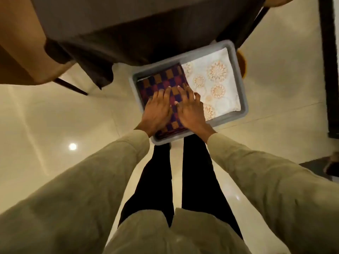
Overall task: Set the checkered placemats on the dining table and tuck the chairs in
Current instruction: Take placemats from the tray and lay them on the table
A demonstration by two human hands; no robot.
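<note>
The room is lit warm and yellowish, fairly dim. A ceiling lamp shows as a small round white glare spot [72, 146] on the glossy floor [55, 116], with pale streaks of reflected light running across the tiles nearby. A second faint glint sits on the floor to the right of the legs. Under the table [128, 24] the cloth falls into deep shadow and loses all detail. The wide lens bends straight lines near the edges, so the sleeves [82, 189] swell large at the bottom. The whole picture is soft, slightly smeared, with the fingertips and the bin [242, 99] rim a little blurred.
</note>
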